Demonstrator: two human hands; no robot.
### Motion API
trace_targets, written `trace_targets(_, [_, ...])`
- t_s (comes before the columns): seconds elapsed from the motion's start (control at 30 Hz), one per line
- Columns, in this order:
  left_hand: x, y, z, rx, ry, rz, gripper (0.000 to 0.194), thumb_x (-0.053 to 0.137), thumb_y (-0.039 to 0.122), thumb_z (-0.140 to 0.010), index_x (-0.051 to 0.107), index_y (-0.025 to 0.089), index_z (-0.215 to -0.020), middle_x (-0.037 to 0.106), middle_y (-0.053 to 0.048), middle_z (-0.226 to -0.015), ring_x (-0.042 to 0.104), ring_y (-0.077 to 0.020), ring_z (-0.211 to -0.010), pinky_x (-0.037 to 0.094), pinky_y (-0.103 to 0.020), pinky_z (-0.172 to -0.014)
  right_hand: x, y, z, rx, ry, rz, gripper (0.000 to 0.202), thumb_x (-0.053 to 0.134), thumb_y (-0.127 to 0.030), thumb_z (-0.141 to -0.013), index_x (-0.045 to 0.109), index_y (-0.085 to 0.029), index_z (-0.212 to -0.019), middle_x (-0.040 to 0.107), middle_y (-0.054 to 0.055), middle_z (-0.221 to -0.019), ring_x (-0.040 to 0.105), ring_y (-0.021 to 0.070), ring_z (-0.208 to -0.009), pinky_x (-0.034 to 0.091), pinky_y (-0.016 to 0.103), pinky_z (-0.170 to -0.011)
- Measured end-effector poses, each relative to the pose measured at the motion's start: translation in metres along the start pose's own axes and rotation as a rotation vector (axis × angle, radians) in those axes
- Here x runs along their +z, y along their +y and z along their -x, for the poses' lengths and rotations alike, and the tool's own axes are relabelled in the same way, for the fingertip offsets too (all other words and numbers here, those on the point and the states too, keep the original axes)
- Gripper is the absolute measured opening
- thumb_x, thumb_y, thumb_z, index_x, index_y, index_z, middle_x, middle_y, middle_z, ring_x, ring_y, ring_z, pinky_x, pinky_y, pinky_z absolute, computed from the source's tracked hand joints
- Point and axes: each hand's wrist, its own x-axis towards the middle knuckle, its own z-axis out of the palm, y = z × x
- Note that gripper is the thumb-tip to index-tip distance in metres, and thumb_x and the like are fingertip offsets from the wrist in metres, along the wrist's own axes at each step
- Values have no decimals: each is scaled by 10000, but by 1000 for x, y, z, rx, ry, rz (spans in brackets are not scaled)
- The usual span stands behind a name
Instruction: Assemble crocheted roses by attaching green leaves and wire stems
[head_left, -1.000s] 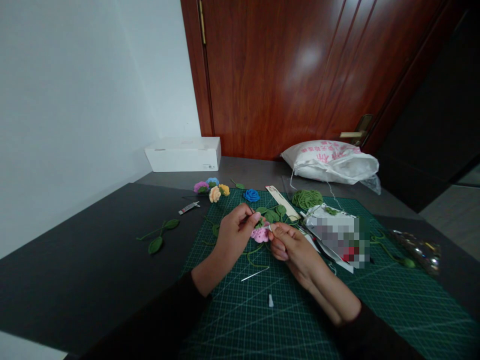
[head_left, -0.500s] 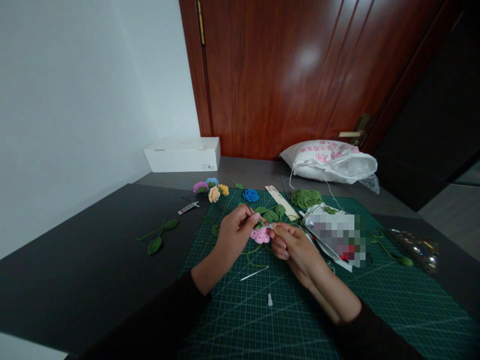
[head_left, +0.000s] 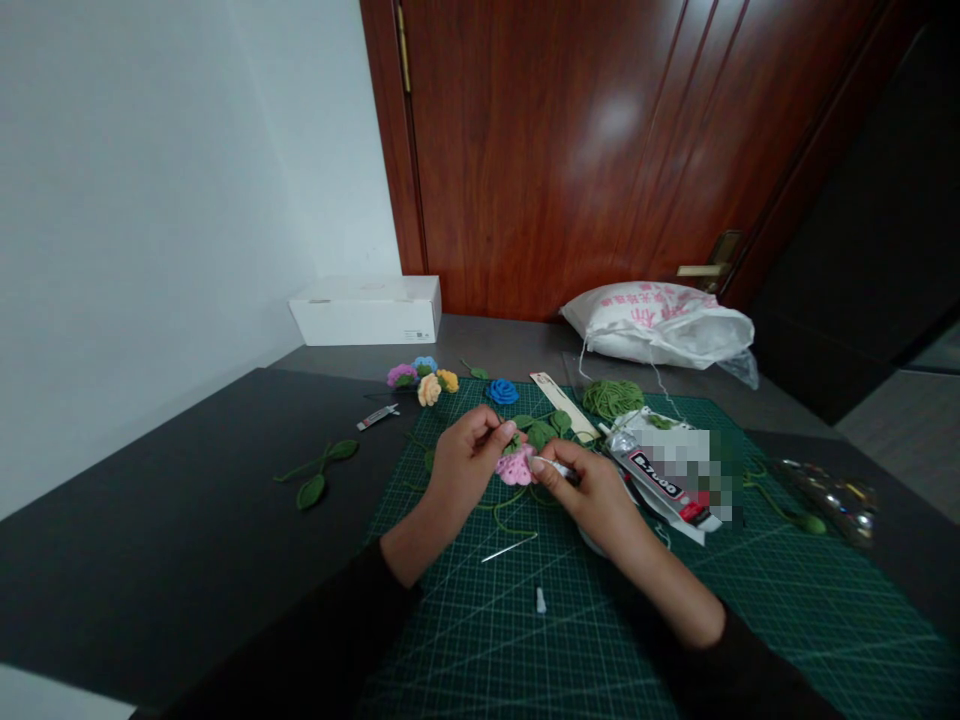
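My left hand [head_left: 471, 458] pinches the green base of a pink crocheted flower [head_left: 514, 466], whose petals hang downward. Between the fingers of my right hand [head_left: 589, 488] is a small glue tube [head_left: 561, 467], its white nozzle against or very near the flower's right side. Most of the tube is hidden by the hand. Behind the flower are green crocheted leaves [head_left: 543, 430]. A needle [head_left: 508, 547] threaded with green yarn and a small white cap [head_left: 541, 600] lie nearer me on the cutting mat [head_left: 465, 640].
Crocheted flowers [head_left: 428, 388], a blue rose [head_left: 502, 391] and another small tube [head_left: 378, 416] lie at back left. Green yarn [head_left: 613, 398], a ruler [head_left: 564, 406] and a B-7000 package [head_left: 664, 480] are to the right. Behind stand a white box [head_left: 365, 311] and a white bag [head_left: 656, 322].
My right hand has turned and shifted slightly, so its tube and nozzle show more. The flower has tipped a little to the left. My left hand keeps its pinch.
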Motion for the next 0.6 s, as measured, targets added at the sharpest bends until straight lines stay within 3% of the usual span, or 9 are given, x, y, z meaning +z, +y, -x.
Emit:
trace_targets(0.13, [0,-2,0,7,9,4,246,588,313,-877,477,221,-677,673,7,-682,681,-182,-693,508,-273,-606,-3,-4,1,-63,-90,99,241,531,-332,-937,580,-207,-737,553,-31,-656,505,141,-600,332,246,-586])
trace_targets(0.23, [-1,-7,-1,28,53,-53,251,599,336,-868,476,230,-676,659,15,-656,654,-175,-640,501,-274,-585,-3,-4,2,-111,-180,49,236,534,-343,-941,598,-209,-757,570,-26,-676,517,145,-619,349,242,-590])
trace_targets(0.43, [-1,-9,0,49,85,-114,260,602,358,-868,488,229,-674,617,29,-598,607,-165,-581,461,-259,-542,2,0,4,-56,13,31,273,531,-364,-946,554,-206,-724,549,-24,-653,506,141,-603,355,246,-587])
trace_targets(0.6, [0,-8,1,70,79,-133,249,600,347,-873,502,226,-679,613,30,-607,587,-154,-574,458,-256,-548,8,-1,5,-4,67,-34,181,582,-350,-915,531,-222,-797,619,-6,-716,573,161,-641,401,252,-606])
